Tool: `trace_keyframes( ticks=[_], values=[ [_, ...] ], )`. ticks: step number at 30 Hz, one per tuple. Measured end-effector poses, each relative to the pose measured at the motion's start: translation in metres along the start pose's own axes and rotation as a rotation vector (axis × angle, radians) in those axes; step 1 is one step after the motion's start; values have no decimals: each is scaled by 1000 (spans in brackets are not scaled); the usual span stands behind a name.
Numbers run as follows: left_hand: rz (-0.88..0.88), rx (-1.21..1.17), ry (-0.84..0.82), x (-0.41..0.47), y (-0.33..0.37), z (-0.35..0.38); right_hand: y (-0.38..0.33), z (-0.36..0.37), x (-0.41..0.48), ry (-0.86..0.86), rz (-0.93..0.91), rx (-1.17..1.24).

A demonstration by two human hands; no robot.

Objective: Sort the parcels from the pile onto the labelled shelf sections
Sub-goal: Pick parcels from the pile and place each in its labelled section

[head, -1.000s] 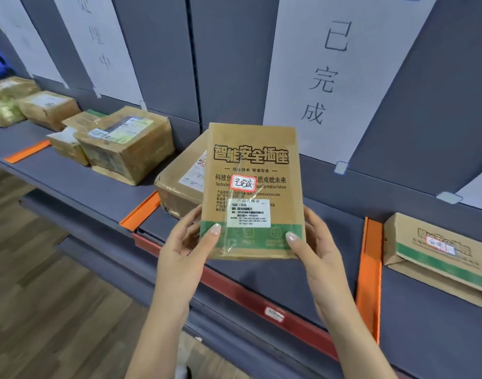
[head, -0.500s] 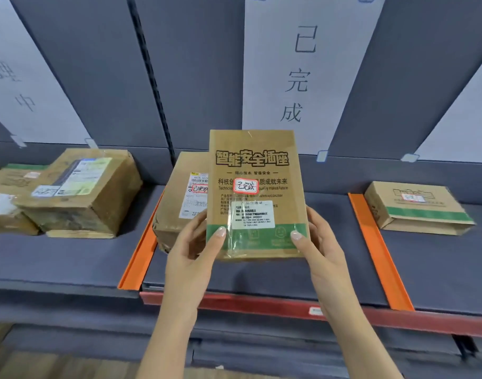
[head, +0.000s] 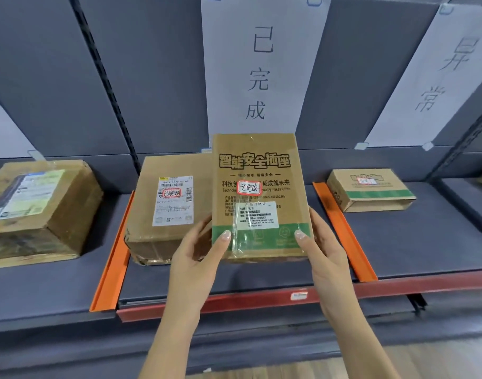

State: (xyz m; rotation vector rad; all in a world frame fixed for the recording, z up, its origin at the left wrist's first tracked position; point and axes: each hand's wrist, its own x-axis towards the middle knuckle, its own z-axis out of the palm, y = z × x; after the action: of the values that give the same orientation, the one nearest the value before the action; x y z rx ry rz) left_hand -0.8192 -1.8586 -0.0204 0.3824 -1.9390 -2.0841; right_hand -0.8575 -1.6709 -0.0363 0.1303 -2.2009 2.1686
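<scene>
1. Right, head view: left hand (head: 198, 250) and right hand (head: 324, 250) pinch the flat parcel's (head: 259, 198) lower corners, thumbs in front. It's upright over the middle shelf section (head: 261, 277), with the big box (head: 166, 209) at its 9 o'clock.
2. Risk, I'd say: the corner-only grip on glossy tape could slip, or the parcel could topple against the big box.
3. Count: one held parcel, three shelved boxes, two orange dividers (head: 344, 231), two readable signs (head: 259, 75).

The middle sheet (head: 259, 75) reads "已完成", the right sheet (head: 439, 77) "异常". The parcel (head: 257, 165) is printed "智能安全插座"; its red-edged sticker (head: 249, 188) reads "已完成".
</scene>
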Motion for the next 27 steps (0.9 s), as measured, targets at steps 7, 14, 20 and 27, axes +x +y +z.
trace_keyframes(
  ticks=[7,14,20,27],
  values=[
    [-48,-17,19,-2,-17,22,16,-24,8,25,46,-21],
    [-113,95,59,-2,-51,30,51,-30,15,-16,144,-56],
    [-184,166,55,6,-80,35,78,-30,21,-58,217,-157],
    [-226,242,57,14,-102,37,95,-28,31,-103,264,-272]
  ],
)
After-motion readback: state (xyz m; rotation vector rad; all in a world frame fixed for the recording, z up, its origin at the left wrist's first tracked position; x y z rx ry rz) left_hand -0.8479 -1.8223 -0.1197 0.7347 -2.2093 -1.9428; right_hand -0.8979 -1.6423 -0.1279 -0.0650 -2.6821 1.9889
